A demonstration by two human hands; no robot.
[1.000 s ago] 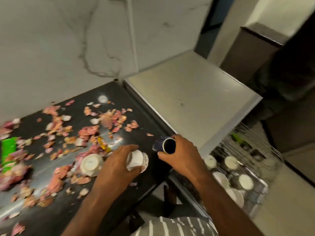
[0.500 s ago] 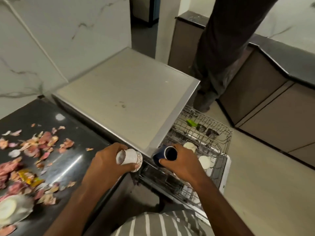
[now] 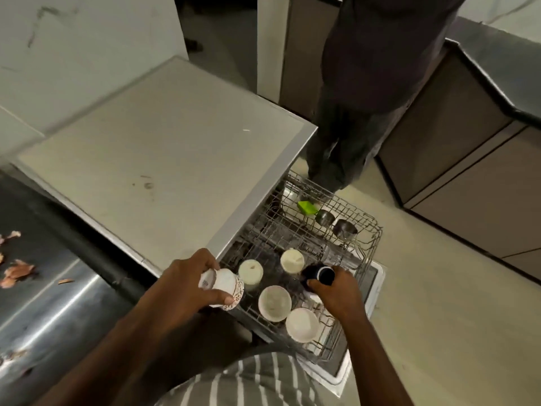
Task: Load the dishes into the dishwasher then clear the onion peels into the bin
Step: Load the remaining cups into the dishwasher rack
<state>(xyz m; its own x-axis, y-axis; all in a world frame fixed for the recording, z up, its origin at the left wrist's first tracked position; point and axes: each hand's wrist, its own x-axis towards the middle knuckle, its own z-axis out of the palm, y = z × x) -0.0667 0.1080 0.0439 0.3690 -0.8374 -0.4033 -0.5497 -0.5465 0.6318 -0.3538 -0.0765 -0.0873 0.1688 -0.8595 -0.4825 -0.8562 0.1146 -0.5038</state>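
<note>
Both hands grip cups: left hand white cup, right hand navy cup.

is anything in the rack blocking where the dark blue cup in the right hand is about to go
Nothing visible blocks it. The right hand holds the dark blue cup low over the dishwasher rack; white cups stand close on its left, but the wire rack beyond it looks free.

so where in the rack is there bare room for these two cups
Free: the rack middle, between the white cups and steel cups. Crowded: the near end, with bowls below the right hand and its blue cup. Left hand holds the patterned cup.
</note>
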